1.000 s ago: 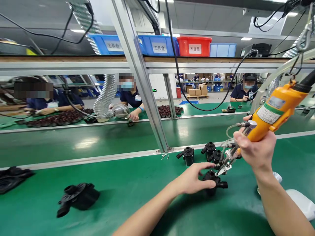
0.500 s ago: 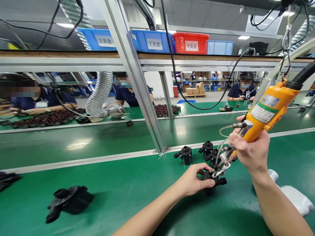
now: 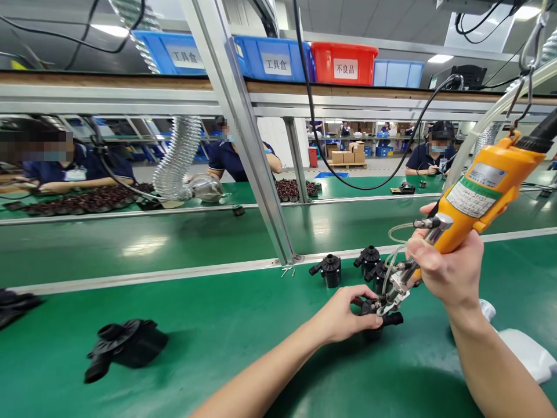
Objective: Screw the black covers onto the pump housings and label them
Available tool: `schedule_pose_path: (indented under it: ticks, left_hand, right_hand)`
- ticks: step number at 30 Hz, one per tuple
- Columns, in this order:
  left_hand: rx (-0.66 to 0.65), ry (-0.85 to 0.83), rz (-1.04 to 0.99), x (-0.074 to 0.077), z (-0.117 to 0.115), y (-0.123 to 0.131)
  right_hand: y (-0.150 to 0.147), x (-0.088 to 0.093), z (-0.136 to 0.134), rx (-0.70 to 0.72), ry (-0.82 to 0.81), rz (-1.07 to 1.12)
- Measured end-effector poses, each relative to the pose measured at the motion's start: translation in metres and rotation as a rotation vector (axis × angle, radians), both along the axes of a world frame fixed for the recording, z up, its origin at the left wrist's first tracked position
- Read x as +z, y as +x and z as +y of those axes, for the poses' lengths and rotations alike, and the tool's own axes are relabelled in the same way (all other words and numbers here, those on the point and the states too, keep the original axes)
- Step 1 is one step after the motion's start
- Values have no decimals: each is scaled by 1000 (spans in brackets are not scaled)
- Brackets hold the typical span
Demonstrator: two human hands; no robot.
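My left hand [image 3: 348, 316] is closed around a black pump housing [image 3: 373, 326] on the green work surface, thumb and fingers on either side of it. In my right hand [image 3: 450, 264] is an orange power screwdriver [image 3: 483, 188], held at a slant. Its metal tip meets the top of the housing beside my left fingertips; the exact contact point is too small to tell. Just behind stand more black housings [image 3: 369, 261], and another one [image 3: 331, 271] is a little to their left. A larger-looking black housing [image 3: 126, 343] lies at the near left.
An aluminium post [image 3: 243, 133] rises behind the surface, with small screws [image 3: 288, 271] at its foot. Blue bins [image 3: 275, 61] and a red bin [image 3: 343, 64] line the shelf. A white object [image 3: 526, 354] lies at right. People sit across the green belt [image 3: 174, 238]. Cables and hoses hang overhead.
The whole view has shifted slightly. Both hands keep their hold on the housing and the screwdriver, whose tip stays at the housing's top.
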State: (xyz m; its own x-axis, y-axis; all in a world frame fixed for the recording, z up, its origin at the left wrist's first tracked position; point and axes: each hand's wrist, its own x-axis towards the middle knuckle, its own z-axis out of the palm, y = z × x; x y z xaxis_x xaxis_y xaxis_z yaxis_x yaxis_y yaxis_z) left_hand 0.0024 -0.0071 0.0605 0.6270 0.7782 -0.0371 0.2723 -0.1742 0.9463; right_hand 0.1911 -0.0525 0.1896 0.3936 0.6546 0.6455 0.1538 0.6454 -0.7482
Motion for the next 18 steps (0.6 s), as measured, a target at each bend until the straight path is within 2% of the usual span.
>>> schedule_pose_path:
  ticks: [8,16,18]
  left_hand:
    - [-25,112,29,5,-1,1]
    - [-33,146,64,9,-4,4]
    - [-1,169,138,14,-7,3]
  right_hand:
    - [-13,-13,12,33,-111,-59]
    - [-18,-13,14,-32,-115,-63]
    - [-16,-12,15,-40,-109,-45]
